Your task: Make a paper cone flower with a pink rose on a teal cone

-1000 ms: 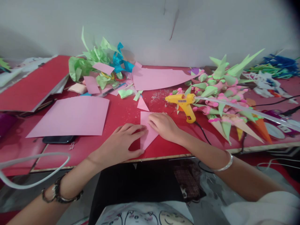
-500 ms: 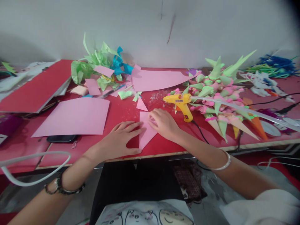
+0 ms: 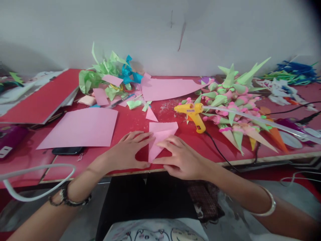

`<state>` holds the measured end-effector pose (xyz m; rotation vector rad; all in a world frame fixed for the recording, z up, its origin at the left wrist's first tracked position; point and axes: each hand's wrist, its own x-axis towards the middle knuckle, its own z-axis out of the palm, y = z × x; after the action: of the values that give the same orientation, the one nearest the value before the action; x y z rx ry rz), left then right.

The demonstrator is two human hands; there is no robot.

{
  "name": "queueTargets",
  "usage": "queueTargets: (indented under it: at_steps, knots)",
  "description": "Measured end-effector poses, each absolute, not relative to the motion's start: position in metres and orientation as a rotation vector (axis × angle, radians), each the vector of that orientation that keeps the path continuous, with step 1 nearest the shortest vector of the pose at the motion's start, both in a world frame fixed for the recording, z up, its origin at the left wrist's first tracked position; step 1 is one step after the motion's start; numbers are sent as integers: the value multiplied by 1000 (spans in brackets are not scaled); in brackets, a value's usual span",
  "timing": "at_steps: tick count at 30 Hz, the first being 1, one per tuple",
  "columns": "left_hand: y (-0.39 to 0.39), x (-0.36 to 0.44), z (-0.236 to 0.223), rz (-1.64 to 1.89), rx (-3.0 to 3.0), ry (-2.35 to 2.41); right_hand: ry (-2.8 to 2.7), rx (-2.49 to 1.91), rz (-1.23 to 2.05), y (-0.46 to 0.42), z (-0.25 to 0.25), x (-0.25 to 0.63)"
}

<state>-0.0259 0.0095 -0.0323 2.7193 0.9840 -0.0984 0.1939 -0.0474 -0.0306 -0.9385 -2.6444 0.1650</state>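
Observation:
A folded pink paper (image 3: 160,132) lies near the front edge of the red table, its lower end narrowing to a point. Flat on the table, my left hand (image 3: 130,150) has its fingers spread, with the fingertips touching the paper's left edge. My right hand (image 3: 184,157) rests over the paper's lower right side, fingers apart and pressing on the folded flap. Just above the paper sits a small pink paper triangle (image 3: 151,114). A yellow glue gun (image 3: 193,113) with a long clear glue stick lies to the right.
A larger pink sheet (image 3: 82,127) covers part of a phone (image 3: 67,151) on the left. Green and pink paper cones (image 3: 233,103) are heaped on the right. Behind lie another pink sheet (image 3: 170,88) and green crumpled paper (image 3: 87,80). A white cable (image 3: 50,194) loops at the front left.
My right hand has moved down from the paper's upper right to its lower right side, uncovering the top corner. My left hand stays at the left edge.

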Motion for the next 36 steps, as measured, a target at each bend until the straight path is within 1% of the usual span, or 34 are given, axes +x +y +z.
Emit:
queueTargets:
  at_steps: [15,24,30,32,36]
  knots:
    - [10,-25,-27,-176,2677,990,-2501,-1220,-146,-30,-35,229]
    - [10,-27,-33,-152,2659,1056,-2441,-1571,-355,-37,-39,227]
    - [8,-20,-27,-193,2592,1137,-2351,-1765,-472,-32,-36,221]
    - [9,-20,-23,-223,2576,1138,-2366,-1668,-451,-33,-36,220]
    - [6,-24,-15,-202,2594,1090,-2555,-1426,-189,-41,-39,218]
